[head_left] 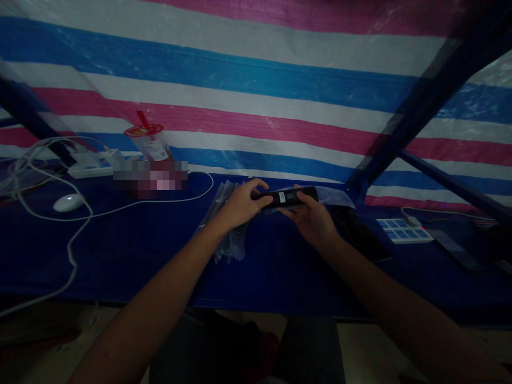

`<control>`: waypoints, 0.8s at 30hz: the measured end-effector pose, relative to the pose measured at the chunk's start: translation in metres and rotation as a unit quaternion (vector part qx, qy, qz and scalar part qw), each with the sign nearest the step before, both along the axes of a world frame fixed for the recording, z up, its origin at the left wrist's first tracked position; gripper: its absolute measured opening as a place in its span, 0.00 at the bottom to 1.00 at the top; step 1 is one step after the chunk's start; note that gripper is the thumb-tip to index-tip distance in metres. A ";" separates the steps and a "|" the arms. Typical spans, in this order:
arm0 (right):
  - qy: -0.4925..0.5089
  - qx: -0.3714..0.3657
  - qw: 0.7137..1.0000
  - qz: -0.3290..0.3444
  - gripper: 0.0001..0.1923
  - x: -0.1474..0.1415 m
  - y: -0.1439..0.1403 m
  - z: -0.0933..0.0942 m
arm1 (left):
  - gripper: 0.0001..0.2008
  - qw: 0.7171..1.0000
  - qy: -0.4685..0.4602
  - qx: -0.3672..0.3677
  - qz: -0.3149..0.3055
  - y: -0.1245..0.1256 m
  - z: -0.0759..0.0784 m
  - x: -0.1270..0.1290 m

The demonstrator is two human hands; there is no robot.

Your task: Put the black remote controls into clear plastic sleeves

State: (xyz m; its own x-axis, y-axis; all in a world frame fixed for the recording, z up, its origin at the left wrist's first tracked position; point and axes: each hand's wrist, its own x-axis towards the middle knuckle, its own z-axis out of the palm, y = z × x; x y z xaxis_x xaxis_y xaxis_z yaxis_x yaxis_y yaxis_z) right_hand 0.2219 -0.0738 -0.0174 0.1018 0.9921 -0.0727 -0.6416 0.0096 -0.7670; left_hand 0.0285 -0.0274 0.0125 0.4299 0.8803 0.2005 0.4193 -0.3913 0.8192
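A long black device (pixel 288 197) with small pale labels is held level above the blue table; I cannot tell its exact kind. My left hand (pixel 242 202) pinches its left end between thumb and fingers. At the other end, my right hand (pixel 314 218) has its thumb on top and its fingers underneath. A clear plastic bag (pixel 336 197) sticks out past the device on the right; whether the device lies inside it is unclear. Several more clear plastic bags (pixel 232 245) lie flat on the table, partly under my left forearm.
To the left are a white mouse (pixel 69 203), a looping white cable (pixel 72 250), a power strip (pixel 90 169) and a lidded drink cup (pixel 150 143). On the right lie a dark flat tablet-like thing (pixel 362 234), another power strip (pixel 404 231) and a phone-like slab (pixel 456 248). Striped sheeting (pixel 256 74) hangs behind.
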 end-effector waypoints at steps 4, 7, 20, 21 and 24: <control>-0.006 -0.006 1.000 -0.028 0.10 0.002 0.002 0.000 | 0.13 0.971 0.124 0.204 -0.015 -0.002 -0.001 -0.003; -0.005 -0.012 0.999 -0.042 0.09 0.003 0.003 0.001 | 0.19 0.959 0.174 0.223 -0.036 -0.002 -0.002 -0.004; 0.001 -0.032 0.998 -0.062 0.07 0.007 0.006 0.001 | 0.16 0.986 0.048 0.158 0.040 0.008 -0.006 -0.002; 0.000 -0.035 0.997 -0.065 0.06 0.008 0.007 0.001 | 0.15 0.987 0.038 0.151 0.047 0.008 -0.006 -0.002; -0.004 -0.042 0.997 -0.067 0.07 0.009 0.009 -0.001 | 0.15 0.990 0.011 0.128 0.055 0.011 -0.008 -0.002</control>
State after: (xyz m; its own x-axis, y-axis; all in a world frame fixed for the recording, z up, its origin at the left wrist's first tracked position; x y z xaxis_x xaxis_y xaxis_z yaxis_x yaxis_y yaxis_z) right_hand 0.2311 -0.0652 -0.0185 0.2333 0.9603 -0.1531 -0.6333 0.0306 -0.7733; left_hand 0.0265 -0.0168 0.0050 0.3411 0.8439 0.4142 0.4879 -0.5355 0.6894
